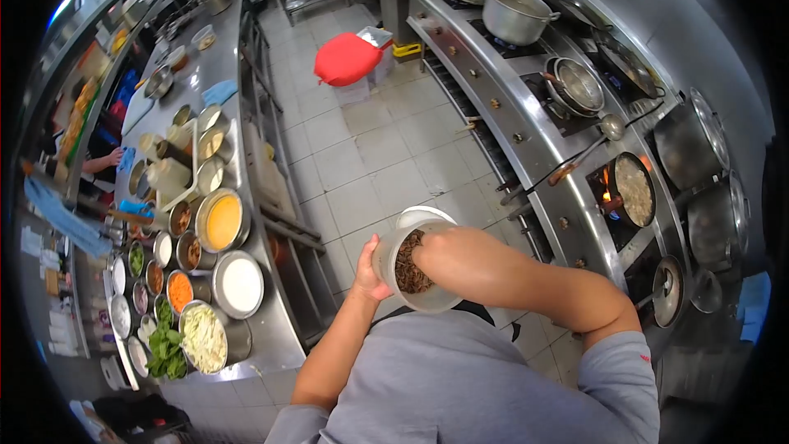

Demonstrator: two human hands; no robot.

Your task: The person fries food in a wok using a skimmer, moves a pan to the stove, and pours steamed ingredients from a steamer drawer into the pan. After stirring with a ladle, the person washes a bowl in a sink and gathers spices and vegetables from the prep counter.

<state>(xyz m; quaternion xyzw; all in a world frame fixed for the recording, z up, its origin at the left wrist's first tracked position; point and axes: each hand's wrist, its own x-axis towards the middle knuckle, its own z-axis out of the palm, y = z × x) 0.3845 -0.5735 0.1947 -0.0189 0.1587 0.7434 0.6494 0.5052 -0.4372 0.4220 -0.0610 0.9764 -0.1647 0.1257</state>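
Observation:
My left hand (371, 271) is wrapped around the side of a round translucent plastic tub (440, 304), held in front of my body. Dark brown, shredded-looking dry pieces (412, 276) lie in the tub; I cannot make out exactly what they are. Over the tub's rim reaches my right hand (436, 248), its fingers down inside and hidden, so whether they grip any pieces does not show. A white round lid or container (426, 215) shows just beyond the tub.
Left, a steel counter (275, 337) carries pots of chopped vegetables (204, 337) and sauces. Right, a stove holds a frying pan (634, 189) over a flame and a ladle (612, 127). A red-covered bin (347, 59) stands on the tiled floor. Another person's hand (113, 156) shows far left.

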